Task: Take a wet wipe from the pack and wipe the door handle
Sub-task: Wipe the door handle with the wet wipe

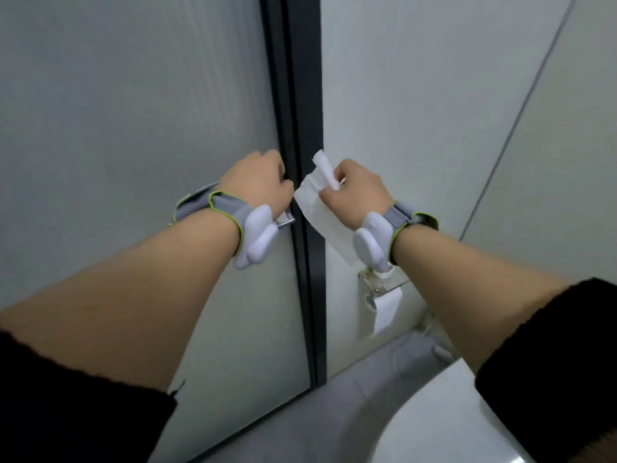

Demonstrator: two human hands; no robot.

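Sleeves, two of them and dark, lay at the bottom corners of the frame, each wrist strapped with a grey band. At mid-frame your left hand (258, 182) was curled shut over the door handle (283, 223), probably to steady the door (133, 128); only a metal end showed below it. Just right of it, your right hand (359, 195) pinched one wet wipe (320, 212) between thumb and fingers, hanging unfolded and apart from the handle. No pack was visible.
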